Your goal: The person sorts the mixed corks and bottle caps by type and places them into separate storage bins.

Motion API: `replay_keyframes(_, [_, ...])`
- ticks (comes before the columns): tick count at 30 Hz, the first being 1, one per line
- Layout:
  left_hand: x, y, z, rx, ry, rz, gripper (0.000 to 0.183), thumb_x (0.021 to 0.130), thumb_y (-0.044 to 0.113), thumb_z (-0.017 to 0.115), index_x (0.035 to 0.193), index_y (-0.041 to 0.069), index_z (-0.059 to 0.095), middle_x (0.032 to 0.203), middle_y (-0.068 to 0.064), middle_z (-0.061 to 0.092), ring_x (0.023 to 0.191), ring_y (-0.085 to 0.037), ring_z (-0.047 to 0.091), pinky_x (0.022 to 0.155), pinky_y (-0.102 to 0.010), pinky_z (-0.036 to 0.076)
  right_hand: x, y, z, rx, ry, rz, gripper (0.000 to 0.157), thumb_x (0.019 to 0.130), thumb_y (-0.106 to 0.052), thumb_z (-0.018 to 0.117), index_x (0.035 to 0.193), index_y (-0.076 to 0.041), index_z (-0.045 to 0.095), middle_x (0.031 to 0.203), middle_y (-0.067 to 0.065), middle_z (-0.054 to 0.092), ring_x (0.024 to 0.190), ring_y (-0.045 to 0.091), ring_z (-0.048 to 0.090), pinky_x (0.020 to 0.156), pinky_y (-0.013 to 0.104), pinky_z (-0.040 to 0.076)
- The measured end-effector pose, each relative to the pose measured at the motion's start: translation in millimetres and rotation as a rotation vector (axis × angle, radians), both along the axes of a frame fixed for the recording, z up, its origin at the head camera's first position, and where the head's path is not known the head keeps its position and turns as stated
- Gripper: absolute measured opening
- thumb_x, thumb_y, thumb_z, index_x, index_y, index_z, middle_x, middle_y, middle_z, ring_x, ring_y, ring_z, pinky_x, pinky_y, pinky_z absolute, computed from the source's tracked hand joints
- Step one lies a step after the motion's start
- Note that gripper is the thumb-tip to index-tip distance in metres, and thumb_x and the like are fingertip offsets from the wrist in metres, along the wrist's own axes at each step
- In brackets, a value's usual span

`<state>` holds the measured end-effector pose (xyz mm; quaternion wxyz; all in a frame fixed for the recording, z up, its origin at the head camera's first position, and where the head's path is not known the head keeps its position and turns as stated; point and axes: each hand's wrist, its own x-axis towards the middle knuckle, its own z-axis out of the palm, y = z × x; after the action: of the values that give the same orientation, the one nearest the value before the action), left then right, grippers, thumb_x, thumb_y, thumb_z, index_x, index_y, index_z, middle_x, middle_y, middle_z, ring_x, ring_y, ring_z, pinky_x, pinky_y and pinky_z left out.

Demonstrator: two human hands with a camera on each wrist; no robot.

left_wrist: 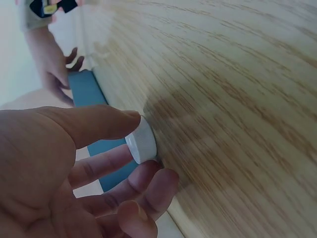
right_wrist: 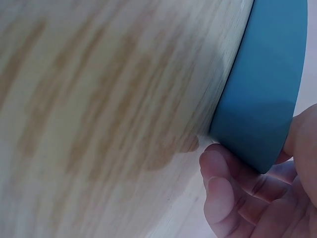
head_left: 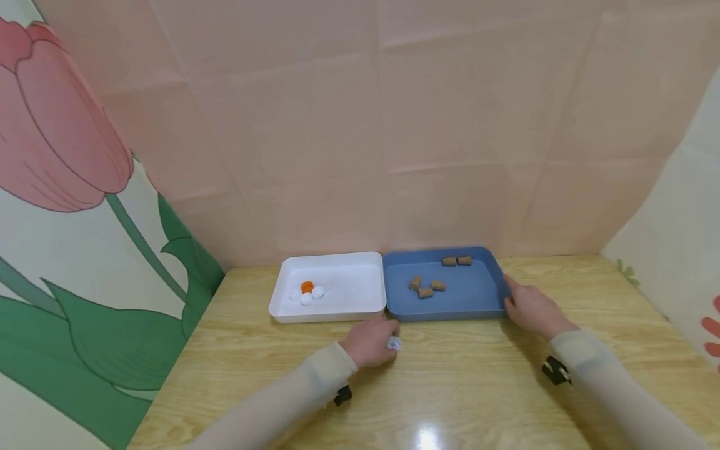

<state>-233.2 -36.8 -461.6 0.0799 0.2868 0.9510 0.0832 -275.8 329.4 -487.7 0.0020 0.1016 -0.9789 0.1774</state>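
Note:
My left hand (head_left: 371, 342) is just in front of where the two trays meet, pinching a white screw cap (left_wrist: 142, 141) with a ribbed side between thumb and fingers. At the front right corner of the blue tray (head_left: 467, 304), my right hand (head_left: 536, 309) grips the wall, with its fingers (right_wrist: 218, 198) around the outside. Several brown corks (head_left: 425, 292) lie in that tray, two of them by its back wall. To the left, the white tray (head_left: 354, 300) holds an orange cap (head_left: 307, 287) and white caps (head_left: 306, 299) grouped at its left side.
Both trays stand side by side on a wood-grain table (head_left: 439, 381), close to a pinkish-beige backdrop (head_left: 382, 125) behind them. A panel with a painted tulip (head_left: 73, 125) stands at the left. Another pale panel (head_left: 680, 219) borders the table at the right.

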Motion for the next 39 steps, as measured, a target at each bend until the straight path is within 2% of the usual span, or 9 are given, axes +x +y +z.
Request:
replay_keyframes(10, [2.4, 2, 3.3, -0.003, -0.026, 0.019, 0.015, 0.086, 0.020, 0.075, 0.096, 0.018, 0.065, 0.083, 0.007, 0.056, 0.076, -0.007, 0.049, 0.058, -0.027, 0.041, 0.3, 0, 0.2, -0.018, 0.010, 0.004, 0.059, 0.099, -0.011, 0.047, 0.147, 0.018, 0.026, 0.067, 0.004, 0.048, 0.057, 0.016, 0.045, 0.053, 0.032, 0.039])
replay_keyframes(23, [1.7, 0, 0.6, -0.003, -0.013, -0.010, 0.016, 0.086, 0.024, 0.076, 0.097, 0.018, 0.065, 0.084, 0.007, 0.058, 0.077, -0.007, 0.051, 0.060, -0.027, 0.041, -1.1, -1, -0.4, -0.013, 0.004, -0.005, 0.059, 0.099, -0.011, 0.047, 0.146, 0.018, 0.026, 0.065, 0.004, 0.046, 0.055, 0.016, 0.045, 0.052, 0.032, 0.038])
replay_keyframes(29, [1.3, -4, 2.5, 0.026, -0.026, -0.003, 0.017, 0.086, 0.023, 0.076, 0.099, 0.017, 0.066, 0.084, 0.006, 0.058, 0.074, -0.008, 0.051, 0.058, -0.026, 0.041, -0.3, 0, -0.4, 0.001, 0.013, -0.006, 0.059, 0.098, -0.010, 0.048, 0.145, 0.019, 0.027, 0.066, 0.004, 0.047, 0.057, 0.017, 0.046, 0.053, 0.032, 0.039])
replay_keyframes(34, [-2.0, -9, 3.9, 0.038, -0.006, -0.006, 0.019, 0.087, 0.023, 0.073, 0.104, 0.016, 0.067, 0.086, 0.006, 0.062, 0.071, -0.007, 0.052, 0.057, -0.024, 0.042, -1.1, 0, -0.5, 0.010, 0.014, -0.009, 0.059, 0.098, -0.009, 0.049, 0.144, 0.019, 0.028, 0.066, 0.004, 0.049, 0.057, 0.017, 0.047, 0.054, 0.033, 0.040])
replay_keyframes(39, [-6.7, -16, 10.8, 0.099, -0.027, 0.033, 0.018, 0.087, 0.022, 0.072, 0.102, 0.013, 0.067, 0.087, 0.004, 0.062, 0.074, -0.008, 0.053, 0.063, -0.025, 0.045, -3.3, 0, -2.5, 0.006, 0.013, -0.009, 0.059, 0.098, -0.010, 0.049, 0.145, 0.019, 0.028, 0.066, 0.004, 0.049, 0.057, 0.017, 0.047, 0.053, 0.033, 0.039])
